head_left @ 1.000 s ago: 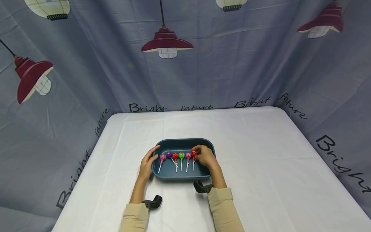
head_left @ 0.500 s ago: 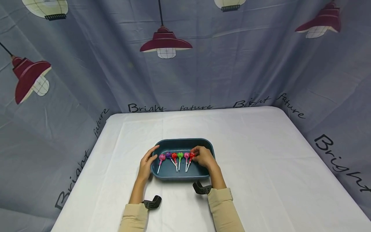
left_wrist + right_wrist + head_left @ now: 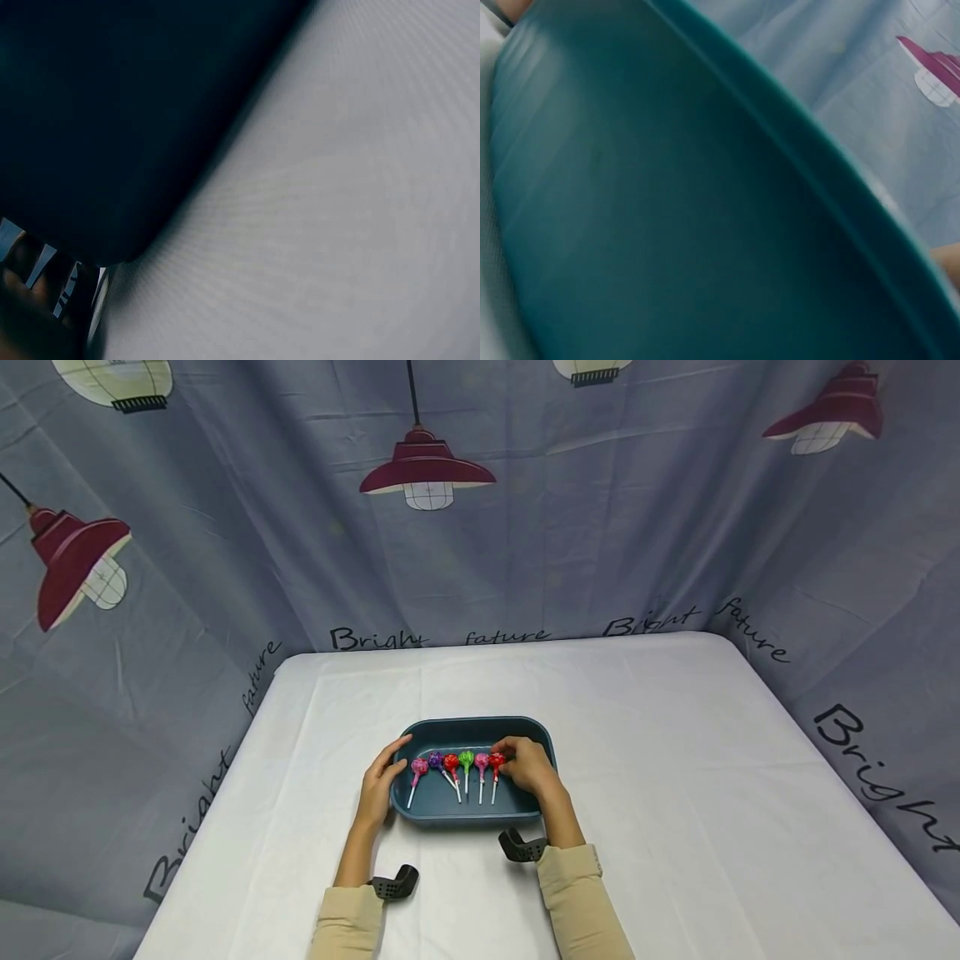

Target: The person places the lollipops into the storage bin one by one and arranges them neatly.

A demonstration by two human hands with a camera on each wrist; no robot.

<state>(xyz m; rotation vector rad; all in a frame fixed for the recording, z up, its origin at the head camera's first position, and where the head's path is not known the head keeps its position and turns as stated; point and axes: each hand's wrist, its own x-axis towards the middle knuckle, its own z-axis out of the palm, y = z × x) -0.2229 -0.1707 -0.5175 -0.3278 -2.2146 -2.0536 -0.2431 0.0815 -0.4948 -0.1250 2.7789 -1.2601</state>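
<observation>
Several lollipops lie in a row inside a dark teal tray [image 3: 472, 820], their round heads away from me and white sticks towards me. From the left they are a pink lollipop [image 3: 419, 767], a purple one, a red one, a green lollipop [image 3: 467, 761], another pink one, and a red lollipop [image 3: 496, 762] at the right end. My right hand [image 3: 528, 766] reaches over the tray's right side and pinches the right-end red lollipop by its head. My left hand [image 3: 377, 788] rests against the tray's left rim with extended fingers. Both wrist views mostly show the tray's outer wall [image 3: 667, 187].
A white cloth-covered table [image 3: 660, 793] lies under the tray and extends on all sides. Behind it hangs a grey-blue curtain [image 3: 562, 543] printed with lamps and lettering. Each wrist carries a black camera mount [image 3: 395, 883].
The right-end red lollipop has shifted slightly left with my right hand. Its stick swung left, then back to nearly parallel with the neighbouring pink one. My left hand stays in place.
</observation>
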